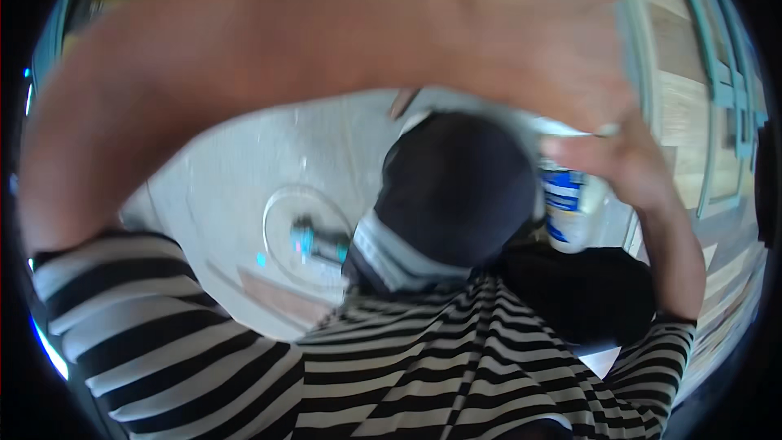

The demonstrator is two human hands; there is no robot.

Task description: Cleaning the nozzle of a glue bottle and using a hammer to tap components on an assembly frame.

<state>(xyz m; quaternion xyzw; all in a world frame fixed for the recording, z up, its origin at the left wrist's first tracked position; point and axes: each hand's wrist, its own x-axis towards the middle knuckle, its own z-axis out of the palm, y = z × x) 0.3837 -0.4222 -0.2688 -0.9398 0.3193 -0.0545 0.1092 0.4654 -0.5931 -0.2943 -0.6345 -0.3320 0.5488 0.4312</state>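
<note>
My left arm crosses the upper part of the head view from left to right. My left hand, blurred, reaches the upper right and meets my right hand. Its fingers cannot be made out. Just below where the hands meet is a white bottle with a blue label, upright. A finger or thumb of my right hand lies across the bottle's top, and the hand appears closed on it. The other fingers are mostly hidden.
My dark-clad knees rise in the middle, above a pale floor. On the floor to the left lies a blurred black and teal object by a round outline. Teal frames line the right side; yellow surfaces show along the top.
</note>
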